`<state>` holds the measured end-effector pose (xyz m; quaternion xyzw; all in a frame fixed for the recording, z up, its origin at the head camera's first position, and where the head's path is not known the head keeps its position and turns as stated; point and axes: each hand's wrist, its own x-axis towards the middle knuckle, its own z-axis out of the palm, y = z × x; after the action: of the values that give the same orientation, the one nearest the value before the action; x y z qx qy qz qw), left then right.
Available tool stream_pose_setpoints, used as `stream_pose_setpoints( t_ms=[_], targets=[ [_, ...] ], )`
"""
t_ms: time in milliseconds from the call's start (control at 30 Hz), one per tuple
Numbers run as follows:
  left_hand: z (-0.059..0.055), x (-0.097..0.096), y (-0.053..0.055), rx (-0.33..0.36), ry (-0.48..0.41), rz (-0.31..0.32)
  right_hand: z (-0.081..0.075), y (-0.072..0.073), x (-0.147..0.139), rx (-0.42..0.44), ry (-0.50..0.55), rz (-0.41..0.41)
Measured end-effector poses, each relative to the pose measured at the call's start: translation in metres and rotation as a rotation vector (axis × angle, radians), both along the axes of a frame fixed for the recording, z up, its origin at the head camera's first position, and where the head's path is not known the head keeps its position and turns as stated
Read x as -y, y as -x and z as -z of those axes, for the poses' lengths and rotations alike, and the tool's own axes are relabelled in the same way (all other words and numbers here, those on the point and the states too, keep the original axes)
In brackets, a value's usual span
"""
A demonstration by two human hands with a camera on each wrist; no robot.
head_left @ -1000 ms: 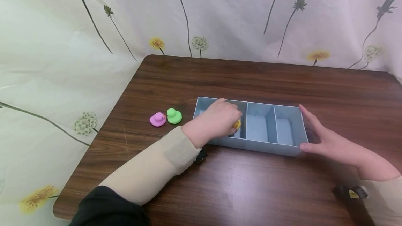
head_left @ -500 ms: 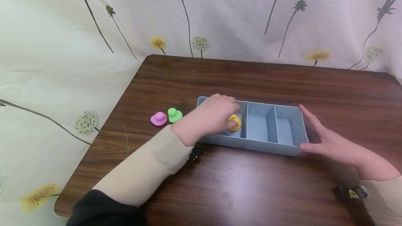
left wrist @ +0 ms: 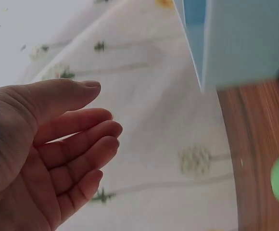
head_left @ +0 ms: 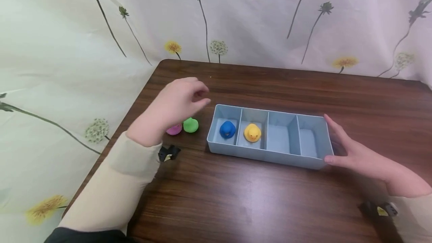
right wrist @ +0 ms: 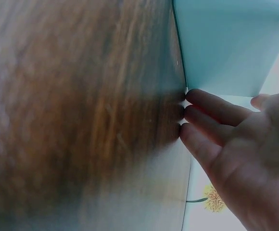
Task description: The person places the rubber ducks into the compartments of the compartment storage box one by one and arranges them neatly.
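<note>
My left hand (head_left: pixel 180 98) hovers over the table left of the blue tray, its fingers loosely bent and nothing between them. Below it sit a green rubber duck (head_left: pixel 191 125) and a pink rubber duck (head_left: pixel 174 129), the pink one partly hidden by the wrist. The long blue divided tray (head_left: pixel 266 155) has a blue rubber duck (head_left: pixel 227 129) in its leftmost compartment and a yellow rubber duck (head_left: pixel 252 133) in the one beside it. At the tray's right end my right hand (head_left: pixel 354 156) rests with thumb and fingers spread against the corners.
The two compartments on the right of the tray hold no duck. A dark wooden table (head_left: pixel 287 201) carries everything. Behind and to the left hangs a white cloth (head_left: pixel 256 18) printed with dandelions. Each wrist wears a small black camera.
My left hand has let go of the yellow duck in the second compartment and moved left, out of the tray, to above the green and pink ducks. The right hand stays at the tray's end.
</note>
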<state>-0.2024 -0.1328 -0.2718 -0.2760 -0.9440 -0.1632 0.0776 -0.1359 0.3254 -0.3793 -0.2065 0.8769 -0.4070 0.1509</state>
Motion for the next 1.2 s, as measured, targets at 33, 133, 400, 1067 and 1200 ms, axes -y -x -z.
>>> stream_pose_setpoints(
  t_ms=[33, 133, 400, 1067, 1200],
  targets=[
    [0.0, 0.006, -0.001, 0.008, -0.008, -0.021, 0.0, 0.0, 0.0, -0.001, -0.001, 0.002],
    [0.001, 0.021, -0.003, 0.035, -0.012, -0.096, 0.0, -0.001, -0.001, -0.002, -0.01, 0.01],
    [0.009, 0.045, -0.013, 0.134, -0.011, -0.387, 0.001, -0.004, -0.002, 0.005, -0.015, 0.021],
    [0.053, 0.052, -0.011, 0.296, 0.164, -0.527, 0.001, -0.002, -0.001, 0.007, 0.0, 0.01],
    [0.058, 0.05, -0.011, 0.296, 0.187, -0.522, 0.001, -0.002, 0.0, 0.007, -0.001, 0.008]
  ],
)
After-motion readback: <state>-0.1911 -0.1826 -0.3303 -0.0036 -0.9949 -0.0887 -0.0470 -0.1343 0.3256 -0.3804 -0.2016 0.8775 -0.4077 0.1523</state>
